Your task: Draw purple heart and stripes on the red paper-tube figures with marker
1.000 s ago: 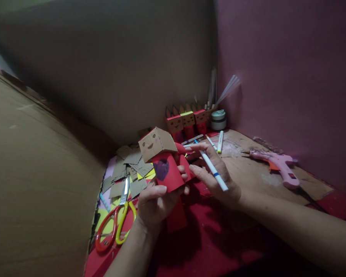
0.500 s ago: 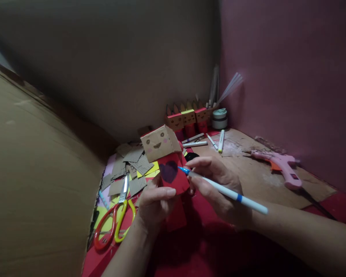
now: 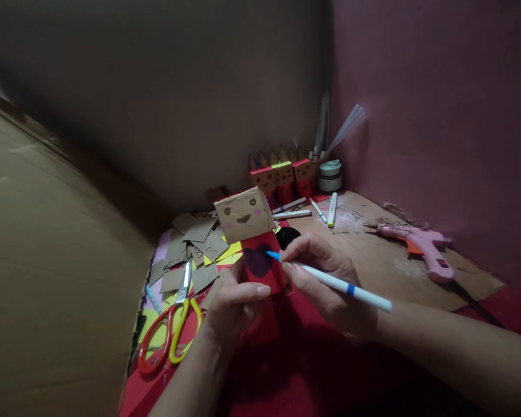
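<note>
A cardboard figure with a drawn smiling face and a red body stands tilted in my left hand, whose thumb presses on the lower front of the body. On its chest is a dark purple heart. My right hand pinches a white marker pen with a blue band. The pen's blue tip meets the upper right part of the heart. Part of the figure's lower body is hidden behind my left fingers.
Scissors with red and yellow handles lie at left among cardboard scraps. Three similar figures stand at the back beside a pale lidded container. Several markers lie before them. A pink glue gun rests at right.
The figure has turned slightly more upright and toward the camera. My right hand and the marker have shifted a little left, with the tip now further over the heart.
</note>
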A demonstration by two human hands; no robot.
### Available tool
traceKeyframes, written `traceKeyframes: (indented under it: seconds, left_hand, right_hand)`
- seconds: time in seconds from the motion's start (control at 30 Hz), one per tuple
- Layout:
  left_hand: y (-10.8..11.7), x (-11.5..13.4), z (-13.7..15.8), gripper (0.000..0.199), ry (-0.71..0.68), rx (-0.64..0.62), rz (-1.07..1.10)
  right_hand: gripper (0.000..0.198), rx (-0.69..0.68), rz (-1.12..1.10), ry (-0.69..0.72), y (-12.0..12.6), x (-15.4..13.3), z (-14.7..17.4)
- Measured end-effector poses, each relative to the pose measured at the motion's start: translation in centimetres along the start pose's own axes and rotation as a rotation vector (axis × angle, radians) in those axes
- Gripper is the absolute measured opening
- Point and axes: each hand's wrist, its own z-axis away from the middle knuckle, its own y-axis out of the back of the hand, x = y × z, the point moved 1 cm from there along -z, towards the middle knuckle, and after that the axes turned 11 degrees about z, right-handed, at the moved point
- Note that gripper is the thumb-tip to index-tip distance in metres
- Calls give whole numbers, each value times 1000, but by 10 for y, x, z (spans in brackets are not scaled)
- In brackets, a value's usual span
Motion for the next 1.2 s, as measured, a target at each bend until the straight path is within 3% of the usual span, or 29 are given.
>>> traceKeyframes:
  seconds: [0.4, 0.67, 1.07, 1.2]
  left_hand:
    - [4, 0, -2, 44, 24, -20, -1]
    - [5, -1, -2, 54, -4, -48, 58]
    - [4, -1, -2, 58, 5, -46, 15]
    - [0, 1, -1, 62, -12, -35, 26]
  right_hand:
    - [1, -13, -32, -16, 2, -2, 0]
    - [3, 21, -126, -56, 4, -3, -1]
    - [3, -3, -3, -51, 3, -5, -3]
    - [4, -15, -78, -44, 4, -7, -4]
